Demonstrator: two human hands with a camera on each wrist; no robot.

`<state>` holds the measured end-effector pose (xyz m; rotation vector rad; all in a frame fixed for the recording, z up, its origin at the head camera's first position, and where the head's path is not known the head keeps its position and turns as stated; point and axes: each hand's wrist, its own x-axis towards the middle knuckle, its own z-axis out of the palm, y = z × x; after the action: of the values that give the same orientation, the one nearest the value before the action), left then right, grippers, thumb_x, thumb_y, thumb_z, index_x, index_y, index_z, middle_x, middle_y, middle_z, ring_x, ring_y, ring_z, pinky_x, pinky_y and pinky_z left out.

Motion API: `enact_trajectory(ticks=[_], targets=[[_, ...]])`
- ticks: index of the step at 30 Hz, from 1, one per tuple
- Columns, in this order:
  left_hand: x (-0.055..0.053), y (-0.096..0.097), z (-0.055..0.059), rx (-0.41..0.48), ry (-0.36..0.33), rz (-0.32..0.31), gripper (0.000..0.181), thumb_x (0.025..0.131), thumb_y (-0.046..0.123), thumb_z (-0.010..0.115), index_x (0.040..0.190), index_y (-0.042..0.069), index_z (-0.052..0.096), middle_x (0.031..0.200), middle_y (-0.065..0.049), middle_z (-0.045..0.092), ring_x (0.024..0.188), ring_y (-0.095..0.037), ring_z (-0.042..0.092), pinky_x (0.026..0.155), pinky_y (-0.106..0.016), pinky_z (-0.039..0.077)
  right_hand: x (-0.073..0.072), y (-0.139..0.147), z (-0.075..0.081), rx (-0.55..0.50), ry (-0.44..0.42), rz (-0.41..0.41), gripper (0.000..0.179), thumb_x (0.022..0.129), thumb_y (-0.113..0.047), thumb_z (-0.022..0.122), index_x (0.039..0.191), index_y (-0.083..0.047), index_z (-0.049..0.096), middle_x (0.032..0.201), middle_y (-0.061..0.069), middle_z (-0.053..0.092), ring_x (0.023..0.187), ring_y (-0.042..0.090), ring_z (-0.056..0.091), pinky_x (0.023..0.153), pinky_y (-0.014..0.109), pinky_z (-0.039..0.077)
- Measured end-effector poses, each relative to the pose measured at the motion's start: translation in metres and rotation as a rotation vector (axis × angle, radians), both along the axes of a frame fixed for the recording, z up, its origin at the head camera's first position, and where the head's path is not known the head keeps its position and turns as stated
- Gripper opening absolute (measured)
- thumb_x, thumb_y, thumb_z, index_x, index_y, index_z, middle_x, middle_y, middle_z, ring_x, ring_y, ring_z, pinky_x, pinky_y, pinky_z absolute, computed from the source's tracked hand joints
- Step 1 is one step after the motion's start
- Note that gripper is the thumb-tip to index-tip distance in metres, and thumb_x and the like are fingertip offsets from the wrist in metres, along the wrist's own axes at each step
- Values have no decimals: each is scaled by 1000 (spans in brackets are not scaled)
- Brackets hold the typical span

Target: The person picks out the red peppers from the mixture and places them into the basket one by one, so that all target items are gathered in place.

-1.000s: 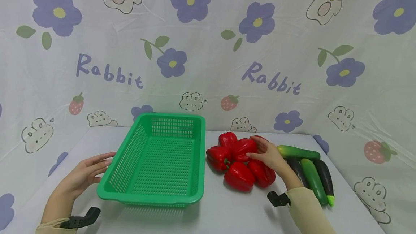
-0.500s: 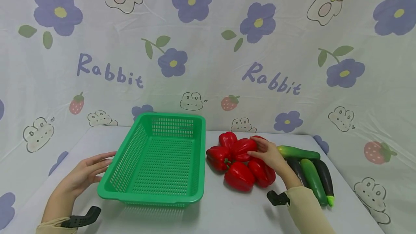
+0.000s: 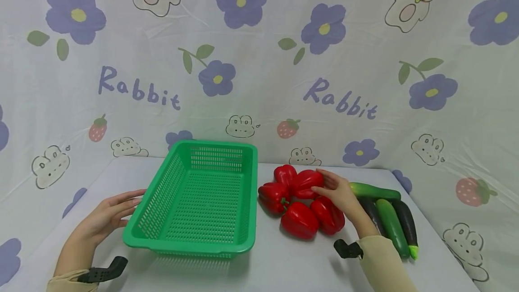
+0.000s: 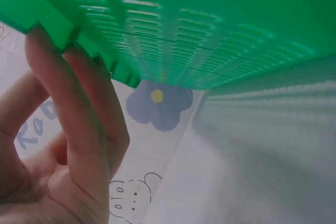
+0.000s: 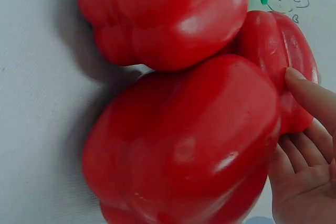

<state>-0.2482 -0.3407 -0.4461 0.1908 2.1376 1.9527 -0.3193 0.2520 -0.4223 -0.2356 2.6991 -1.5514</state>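
In the head view, a green plastic basket (image 3: pixel 202 206) stands left of centre. My left hand (image 3: pixel 101 217) is at its left side, fingertips touching beneath the rim; the left wrist view shows the fingers (image 4: pixel 65 95) reaching up to the green rim (image 4: pixel 39 11). Right of the basket lies a cluster of several red bell peppers (image 3: pixel 299 221). My right hand (image 3: pixel 338 195) holds the rear-right bell pepper (image 3: pixel 305 184) of that cluster. In the right wrist view, the thumb lies on this bell pepper (image 5: pixel 273 43) and the other fingers are behind it, partly hidden.
To the right of the bell peppers lie green cucumber-like vegetables (image 3: pixel 392 229) and dark eggplants (image 3: pixel 405 220), partly behind the right forearm. A white cloth (image 3: pixel 259 57) printed with flowers and rabbits hangs behind the white table (image 3: pixel 284 265).
The bell pepper at my right hand has shifted slightly up and to the right, and a red patch formerly behind that hand no longer shows. My left hand stays at the basket.
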Motion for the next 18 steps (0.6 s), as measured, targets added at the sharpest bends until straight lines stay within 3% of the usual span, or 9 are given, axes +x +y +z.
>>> enact_trajectory(ticks=[18], targets=[[-1,0,0,-17,-17,18,36,102,22,50,138,22,55,116,29,61,106,8,59,86,-35,54,-1,-9,16,-71,30,-51,68,91,-23,70,150,-14,38,151,16,44,139,35,43,104,44,43]])
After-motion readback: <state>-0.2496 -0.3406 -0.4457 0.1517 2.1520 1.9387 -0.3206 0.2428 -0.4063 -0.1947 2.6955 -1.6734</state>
